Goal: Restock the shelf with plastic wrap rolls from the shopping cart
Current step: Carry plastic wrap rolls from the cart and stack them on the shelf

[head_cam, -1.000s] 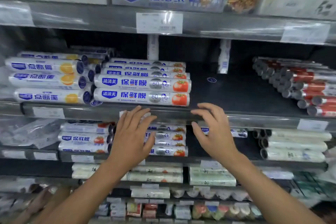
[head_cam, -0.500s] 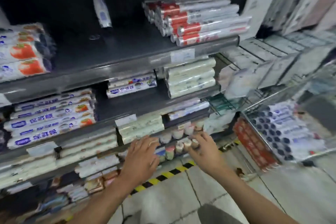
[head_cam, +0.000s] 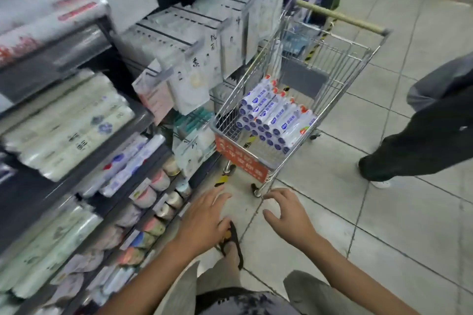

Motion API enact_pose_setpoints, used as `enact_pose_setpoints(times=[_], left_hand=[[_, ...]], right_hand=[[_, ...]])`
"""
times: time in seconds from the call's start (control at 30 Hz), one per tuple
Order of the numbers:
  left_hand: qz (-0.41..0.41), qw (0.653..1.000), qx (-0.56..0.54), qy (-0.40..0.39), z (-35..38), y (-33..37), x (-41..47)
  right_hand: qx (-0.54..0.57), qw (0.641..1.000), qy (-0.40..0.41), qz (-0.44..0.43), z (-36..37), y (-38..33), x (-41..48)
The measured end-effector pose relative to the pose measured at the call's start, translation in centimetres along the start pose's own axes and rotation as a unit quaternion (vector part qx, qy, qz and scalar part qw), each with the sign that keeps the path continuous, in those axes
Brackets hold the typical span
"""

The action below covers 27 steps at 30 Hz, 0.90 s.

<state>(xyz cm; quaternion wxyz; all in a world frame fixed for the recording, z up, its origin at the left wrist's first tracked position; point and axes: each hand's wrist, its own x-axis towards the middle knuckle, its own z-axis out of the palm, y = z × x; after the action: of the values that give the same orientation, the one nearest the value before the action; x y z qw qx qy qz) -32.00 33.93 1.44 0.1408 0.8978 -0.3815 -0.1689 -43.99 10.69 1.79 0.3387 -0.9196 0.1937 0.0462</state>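
A small wire shopping cart (head_cam: 340, 64) stands on the tiled floor ahead, its orange front panel facing me. Several white plastic wrap rolls (head_cam: 277, 115) with blue labels lie stacked inside it. The shelf (head_cam: 76, 48) runs along the left, blurred, stocked with pale rolls and packets. My left hand (head_cam: 204, 217) and my right hand (head_cam: 286, 215) hover empty over the floor, short of the cart's front wheels, fingers spread and loosely bent.
Another person's dark trouser leg and white shoe (head_cam: 409, 146) stand to the right of the cart. Hanging packets (head_cam: 194, 77) stick out from the shelf toward the cart. My own sandalled foot (head_cam: 230, 245) is below my hands. Grey floor tiles stretch to the right.
My view has swung from the shelf face to the right and down, bringing the cart into sight. Both hands left the shelf edge and now hang empty over the floor.
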Motion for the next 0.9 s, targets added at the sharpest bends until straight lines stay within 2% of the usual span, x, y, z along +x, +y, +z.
enact_pose_setpoints(times=[0.2,0.33,0.57,0.73,0.9], left_hand=[[0.086,0.996,0.009,-0.013,-1.1,1.0,11.9],[0.101,0.994,-0.008,-0.040,-1.7,0.7,19.7],[0.105,0.992,-0.023,-0.060,-3.3,0.9,30.3],[0.060,0.995,-0.039,-0.075,-3.6,-0.1,34.7],[-0.015,0.995,-0.052,-0.079,-3.2,-0.4,38.7]], right_hand=[[0.003,0.994,0.065,0.092,-5.1,6.4,3.7],[0.009,0.988,0.076,0.136,-7.8,8.4,7.0],[0.008,0.983,0.102,0.155,-11.2,10.6,16.7],[-0.007,0.989,0.071,0.132,-13.2,11.8,25.5],[-0.022,0.995,-0.025,0.098,-14.6,13.4,35.0]])
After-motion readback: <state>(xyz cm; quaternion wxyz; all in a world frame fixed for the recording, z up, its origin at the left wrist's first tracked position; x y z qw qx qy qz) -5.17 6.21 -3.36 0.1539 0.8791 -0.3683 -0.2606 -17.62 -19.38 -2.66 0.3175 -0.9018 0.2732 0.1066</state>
